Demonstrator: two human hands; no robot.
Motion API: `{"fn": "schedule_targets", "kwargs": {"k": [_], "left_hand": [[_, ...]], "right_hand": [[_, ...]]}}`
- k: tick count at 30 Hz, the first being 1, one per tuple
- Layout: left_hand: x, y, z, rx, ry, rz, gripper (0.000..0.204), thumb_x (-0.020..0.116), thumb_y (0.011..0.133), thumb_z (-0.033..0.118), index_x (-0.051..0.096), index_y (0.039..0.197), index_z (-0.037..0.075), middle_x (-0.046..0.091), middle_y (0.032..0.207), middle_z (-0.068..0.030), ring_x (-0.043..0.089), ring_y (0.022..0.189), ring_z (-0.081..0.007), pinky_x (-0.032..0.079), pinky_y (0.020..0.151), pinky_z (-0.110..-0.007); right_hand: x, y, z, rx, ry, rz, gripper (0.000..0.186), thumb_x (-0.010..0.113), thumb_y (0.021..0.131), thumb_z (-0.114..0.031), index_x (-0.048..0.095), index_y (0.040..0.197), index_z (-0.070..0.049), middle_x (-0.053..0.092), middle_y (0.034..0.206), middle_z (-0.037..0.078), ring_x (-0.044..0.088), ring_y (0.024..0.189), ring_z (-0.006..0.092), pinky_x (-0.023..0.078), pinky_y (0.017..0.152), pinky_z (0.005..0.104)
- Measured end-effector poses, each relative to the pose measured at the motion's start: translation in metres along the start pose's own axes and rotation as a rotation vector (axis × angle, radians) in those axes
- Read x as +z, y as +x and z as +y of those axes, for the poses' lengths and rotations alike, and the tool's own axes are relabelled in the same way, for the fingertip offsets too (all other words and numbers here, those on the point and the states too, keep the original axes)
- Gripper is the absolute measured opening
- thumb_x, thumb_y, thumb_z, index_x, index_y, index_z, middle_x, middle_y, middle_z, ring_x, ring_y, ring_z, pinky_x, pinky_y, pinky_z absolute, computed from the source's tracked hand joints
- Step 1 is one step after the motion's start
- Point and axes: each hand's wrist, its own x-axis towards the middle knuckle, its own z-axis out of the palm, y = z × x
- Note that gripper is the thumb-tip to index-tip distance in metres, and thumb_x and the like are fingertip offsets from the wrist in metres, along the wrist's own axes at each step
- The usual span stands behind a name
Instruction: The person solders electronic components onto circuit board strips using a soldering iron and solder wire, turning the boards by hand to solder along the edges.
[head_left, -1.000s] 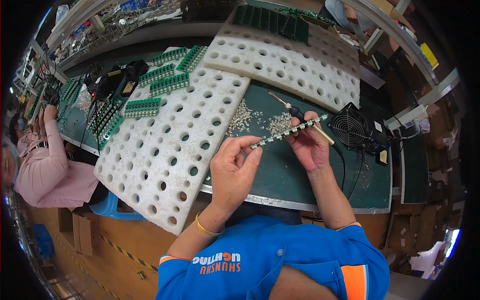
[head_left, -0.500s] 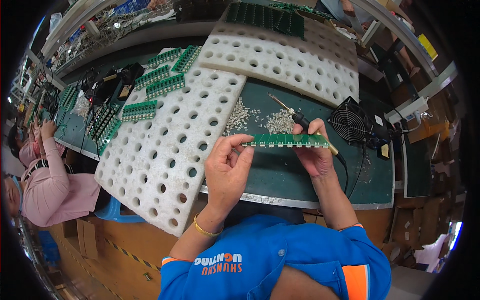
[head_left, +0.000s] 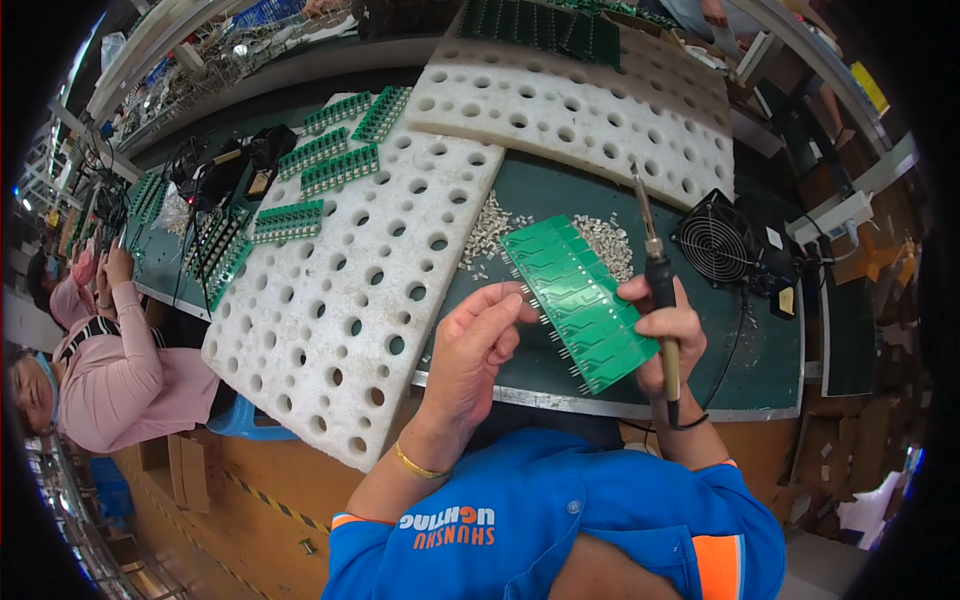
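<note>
A green circuit board panel is tilted in front of me, with a row of metal pins along its left edge. My right hand grips its right end and also holds a soldering iron, whose tip points up and away. The fingers of my left hand are pinched close to the pins; what they hold, if anything, is too small to make out. Small white parts lie in loose piles behind the panel, one pile partly hidden by it.
White foam boards with round holes cover the left and back of the green bench. Several finished-looking panels rest on the left one. A black fan stands at right. A co-worker in pink sits at far left.
The panel has turned from edge-on to showing its broad green face. The soldering iron has swung upright in my right hand. My left hand has shifted slightly right, beside the pins.
</note>
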Motion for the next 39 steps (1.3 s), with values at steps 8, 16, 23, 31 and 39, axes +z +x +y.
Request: {"fn": "schedule_targets", "kwargs": {"k": [8, 16, 23, 31, 39], "left_hand": [[0.007, -0.003, 0.001, -0.005, 0.048, 0.021, 0.02, 0.067, 0.091, 0.009, 0.064, 0.109, 0.001, 0.06, 0.082, 0.0041, 0.045, 0.062, -0.0016, 0.034, 0.054, -0.016], [0.01, -0.002, 0.001, -0.106, 0.042, 0.041, 0.015, 0.069, 0.089, 0.01, 0.065, 0.103, 0.003, 0.057, 0.077, 0.006, 0.042, 0.06, -0.0008, 0.031, 0.052, -0.016], [0.006, 0.001, -0.004, -0.119, 0.133, 0.075, 0.015, 0.073, 0.088, 0.014, 0.068, 0.1, 0.005, 0.06, 0.078, 0.007, 0.043, 0.064, 0.001, 0.031, 0.057, -0.016], [-0.002, 0.002, -0.013, -0.087, 0.169, 0.048, 0.015, 0.071, 0.091, 0.01, 0.068, 0.102, 0.001, 0.069, 0.089, 0.0002, 0.058, 0.077, -0.0013, 0.044, 0.07, -0.016], [-0.004, -0.004, -0.018, -0.085, 0.237, 0.115, 0.014, 0.072, 0.089, 0.011, 0.067, 0.099, 0.003, 0.061, 0.079, 0.0064, 0.045, 0.065, 0.0008, 0.033, 0.057, -0.015]], "right_hand": [[0.002, -0.016, -0.01, -0.098, -0.182, -0.093, 0.025, 0.074, 0.077, -0.003, 0.061, 0.096, -0.011, 0.062, 0.114, 0.021, 0.068, 0.1, 0.0371, 0.059, 0.081, 0.0434], [-0.02, -0.035, -0.007, -0.048, -0.352, -0.291, 0.039, 0.074, 0.064, 0.005, 0.065, 0.097, -0.013, 0.061, 0.118, 0.017, 0.067, 0.106, 0.0383, 0.058, 0.086, 0.044], [-0.02, -0.03, 0.0, -0.099, -0.378, -0.283, 0.034, 0.076, 0.062, 0.002, 0.066, 0.091, -0.014, 0.064, 0.113, 0.016, 0.068, 0.103, 0.0375, 0.059, 0.084, 0.0446], [-0.026, -0.039, 0.005, -0.144, -0.461, -0.355, 0.034, 0.08, 0.064, -0.003, 0.066, 0.093, -0.016, 0.063, 0.115, 0.017, 0.068, 0.103, 0.0382, 0.061, 0.081, 0.0456], [-0.023, -0.052, 0.002, -0.097, -0.434, -0.434, 0.035, 0.079, 0.066, -0.003, 0.067, 0.097, -0.015, 0.064, 0.114, 0.018, 0.068, 0.101, 0.0373, 0.06, 0.081, 0.0448]]}}
